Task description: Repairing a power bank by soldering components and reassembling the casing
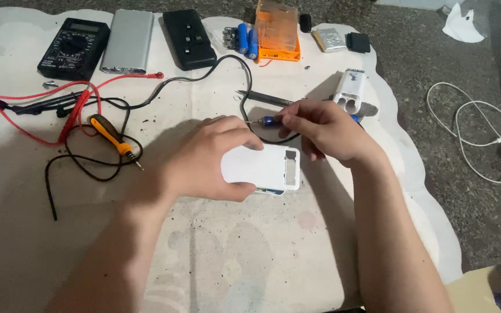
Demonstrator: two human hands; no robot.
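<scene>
Gripping the white plastic case (pixel 265 168) flat on the stained work mat (pixel 215 255) with your left hand (pixel 204 159), you pinch a small blue-handled screwdriver (pixel 268 121) in your right hand (pixel 326 130); judged step: fastener work, requiring steady tip alignment next.

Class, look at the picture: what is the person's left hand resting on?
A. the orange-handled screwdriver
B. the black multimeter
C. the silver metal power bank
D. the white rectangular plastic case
D: the left hand lies on the white rectangular plastic case at the middle of the mat, gripping its left end.
</scene>
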